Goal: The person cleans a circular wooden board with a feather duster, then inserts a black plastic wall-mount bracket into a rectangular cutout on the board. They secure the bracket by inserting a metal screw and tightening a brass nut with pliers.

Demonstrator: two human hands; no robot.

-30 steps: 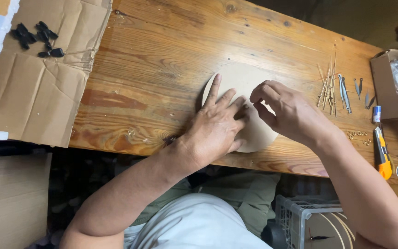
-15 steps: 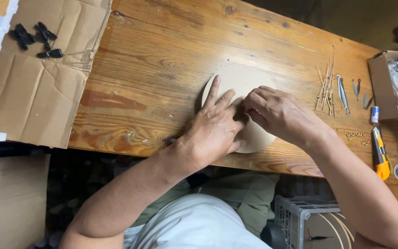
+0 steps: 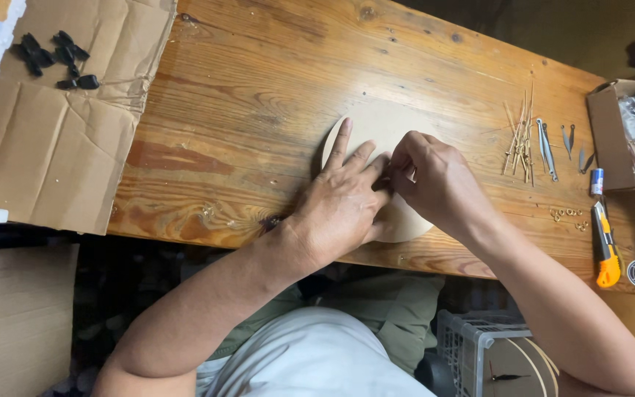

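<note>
A round tan wooden disc (image 3: 378, 123) lies flat on the wooden table (image 3: 259, 132), near its front edge. My left hand (image 3: 342, 204) rests palm down on the disc, fingers spread and pressing on it. My right hand (image 3: 437, 182) is on the disc just to the right, its fingertips curled and pinched at a spot next to my left fingers. Whatever small thing the right fingertips pinch is hidden. Both hands cover most of the disc's lower half.
Thin wooden sticks (image 3: 521, 136) and small metal tools (image 3: 545, 147) lie right of the disc. Small gold rings (image 3: 567, 215), an orange utility knife (image 3: 605, 246), a small tube (image 3: 597, 181) and a cardboard box (image 3: 611, 129) sit at the right. Flattened cardboard (image 3: 53, 147) with black pieces (image 3: 53, 55) lies left.
My right hand has moved left across the disc until its fingertips meet my left fingers. My left hand has stayed pressed on the disc.
</note>
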